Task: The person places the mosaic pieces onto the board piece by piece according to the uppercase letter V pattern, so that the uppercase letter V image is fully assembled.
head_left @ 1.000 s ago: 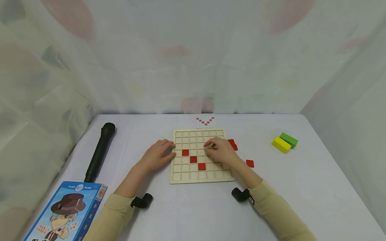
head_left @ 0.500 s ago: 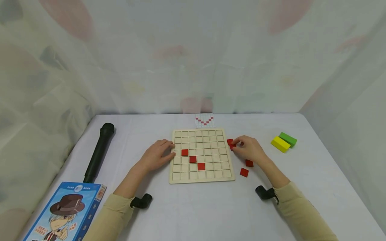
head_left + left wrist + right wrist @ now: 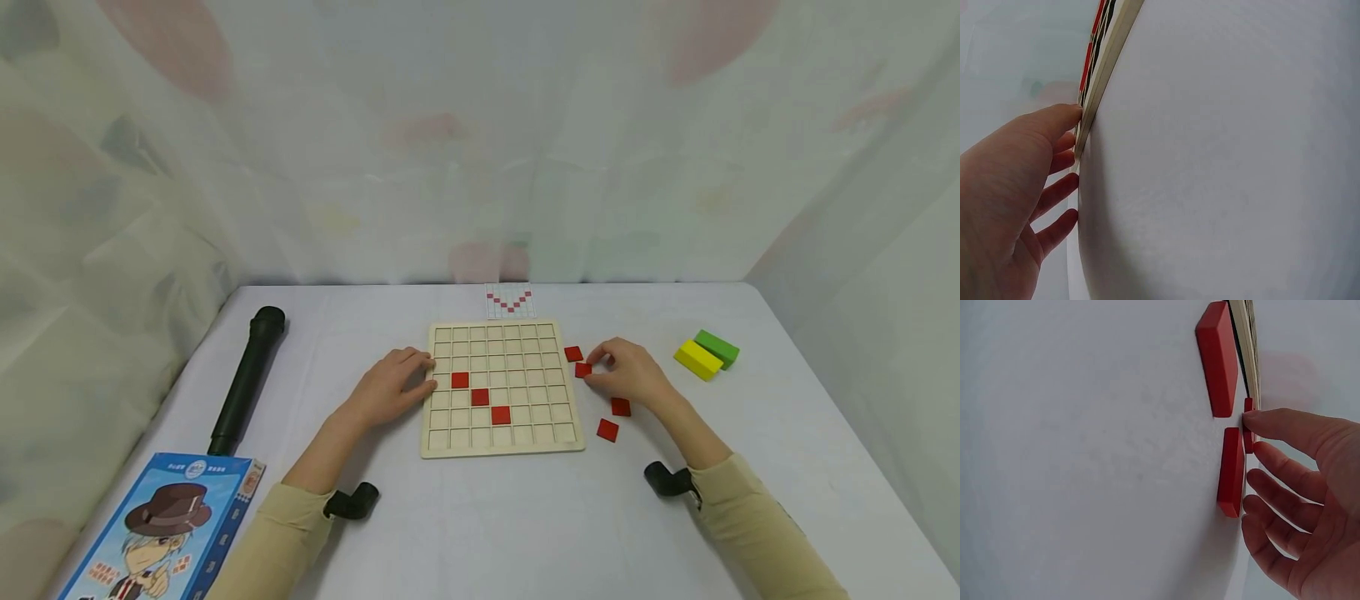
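Note:
A pale wooden grid board (image 3: 532, 433) lies on the table, with three red square tiles in a slanting line of its cells, one of them a red tile (image 3: 480, 397) in the middle. My left hand (image 3: 382, 387) rests its extended fingers and thumb against the board's left edge. Off the right edge, my right hand (image 3: 630, 371) pinches a red tile (image 3: 583, 370) between thumb and index finger; the right wrist view shows the thumb on this tile (image 3: 1248, 434). Another loose tile (image 3: 573, 354) lies just behind it. Two more red tiles, one a tilted tile (image 3: 607, 430), lie nearer me.
Behind the board sits a small pattern card (image 3: 511, 301) with a red V of squares. Yellow block (image 3: 698, 360) and green block (image 3: 717, 348) lie at the right. A dark cylindrical stick (image 3: 249, 379) and a blue illustrated box (image 3: 161, 525) are on the left.
My right hand has moved right, off the board to the loose tiles. A red tile it covered near the lower right now shows. The left hand has stayed put.

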Tool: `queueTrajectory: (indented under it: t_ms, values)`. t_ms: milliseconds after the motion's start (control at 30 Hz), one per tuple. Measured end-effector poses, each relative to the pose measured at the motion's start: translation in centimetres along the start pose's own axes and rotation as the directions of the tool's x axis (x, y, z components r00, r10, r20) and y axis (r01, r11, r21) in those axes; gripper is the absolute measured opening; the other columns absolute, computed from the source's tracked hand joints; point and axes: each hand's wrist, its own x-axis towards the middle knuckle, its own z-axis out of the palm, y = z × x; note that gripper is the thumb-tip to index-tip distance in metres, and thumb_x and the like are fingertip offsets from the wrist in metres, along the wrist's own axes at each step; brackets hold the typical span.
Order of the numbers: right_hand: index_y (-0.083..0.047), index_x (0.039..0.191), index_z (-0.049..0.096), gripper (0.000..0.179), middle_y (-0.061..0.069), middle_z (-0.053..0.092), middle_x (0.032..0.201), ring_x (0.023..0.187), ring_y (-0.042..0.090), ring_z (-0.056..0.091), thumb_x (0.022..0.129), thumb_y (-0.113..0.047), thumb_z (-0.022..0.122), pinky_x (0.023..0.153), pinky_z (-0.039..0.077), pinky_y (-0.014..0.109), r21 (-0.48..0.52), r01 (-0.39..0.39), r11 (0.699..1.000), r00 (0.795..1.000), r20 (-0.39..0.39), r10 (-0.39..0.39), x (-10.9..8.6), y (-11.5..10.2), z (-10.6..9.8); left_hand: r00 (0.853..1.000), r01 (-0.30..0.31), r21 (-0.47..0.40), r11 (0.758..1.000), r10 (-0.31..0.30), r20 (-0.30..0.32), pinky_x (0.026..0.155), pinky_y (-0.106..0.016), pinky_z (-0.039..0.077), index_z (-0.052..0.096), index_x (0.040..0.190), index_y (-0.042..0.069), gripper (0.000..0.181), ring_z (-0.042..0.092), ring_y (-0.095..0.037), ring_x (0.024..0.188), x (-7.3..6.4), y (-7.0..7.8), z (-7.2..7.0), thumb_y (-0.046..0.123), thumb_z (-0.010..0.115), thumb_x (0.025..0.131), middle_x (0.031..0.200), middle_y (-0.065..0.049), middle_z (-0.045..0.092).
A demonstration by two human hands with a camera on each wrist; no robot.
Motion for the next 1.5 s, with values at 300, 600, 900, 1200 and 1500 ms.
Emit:
queueTrajectory:
  t_ms: [300, 600, 900, 1200, 1500]
  values:
    - [-0.006, 0.101, 0.071, 0.025, 0.011, 0.063, 0.107, 0.100, 0.030, 0.054, 0.084, -0.024, 0.076, 0.085, 0.050, 0.045, -0.006, 0.014, 1.000, 1.000, -0.013, -0.014, -0.3, 0.1, 0.0, 1.000, 0.008, 0.001, 1.000, -0.008, 0.006, 0.096, -0.045, 0.046, 0.064, 0.116, 0.009, 0.033, 0.055, -0.027, 0.115, -0.1, -0.1, 0.1, 0.032, 0.068, 0.093, 0.123, -0.006, 0.061]
    - [-0.008, 0.102, 0.072, 0.027, 0.009, 0.066, 0.107, 0.102, 0.030, 0.057, 0.084, -0.027, 0.077, 0.085, 0.050, 0.045, 0.044, 0.028, 0.999, 0.998, -0.064, -0.026, -0.2, -0.4, 0.1, 1.000, 0.015, 0.004, 1.000, -0.015, 0.009, 0.098, -0.044, 0.045, 0.064, 0.117, 0.010, 0.033, 0.054, -0.026, 0.116, 0.0, 0.0, 0.0, 0.032, 0.068, 0.093, 0.123, -0.006, 0.061]
    - [-0.008, 0.102, 0.072, 0.030, 0.006, 0.067, 0.103, 0.100, 0.026, 0.057, 0.081, -0.029, 0.080, 0.088, 0.048, 0.042, 0.153, 0.066, 0.986, 0.997, -0.036, -0.061, 0.9, -2.8, 1.6, 1.000, 0.026, -0.011, 1.000, -0.026, 0.008, 0.099, -0.045, 0.044, 0.064, 0.116, 0.009, 0.034, 0.054, -0.027, 0.118, 0.1, -0.1, 0.1, 0.033, 0.069, 0.092, 0.124, -0.006, 0.061]
    - [-0.010, 0.099, 0.073, 0.027, 0.004, 0.065, 0.097, 0.088, 0.020, 0.057, 0.080, -0.028, 0.081, 0.077, 0.049, 0.034, 0.167, 0.130, 0.977, 0.991, -0.010, -0.131, 2.2, -5.6, 3.6, 0.998, 0.055, -0.020, 0.998, -0.054, 0.026, 0.100, -0.045, 0.044, 0.063, 0.121, 0.011, 0.039, 0.053, -0.025, 0.120, 0.2, -0.3, 0.3, 0.037, 0.068, 0.092, 0.125, -0.004, 0.060]
    - [-0.012, 0.096, 0.073, 0.024, 0.001, 0.066, 0.094, 0.087, 0.017, 0.058, 0.080, -0.027, 0.082, 0.078, 0.050, 0.031, 0.170, 0.203, 0.964, 0.977, 0.027, -0.210, 3.7, -8.5, 5.7, 0.995, 0.084, -0.005, 0.996, -0.084, 0.051, 0.103, -0.046, 0.042, 0.059, 0.130, 0.008, 0.049, 0.048, -0.027, 0.128, 0.2, -0.3, 0.2, 0.038, 0.067, 0.092, 0.134, -0.007, 0.056]
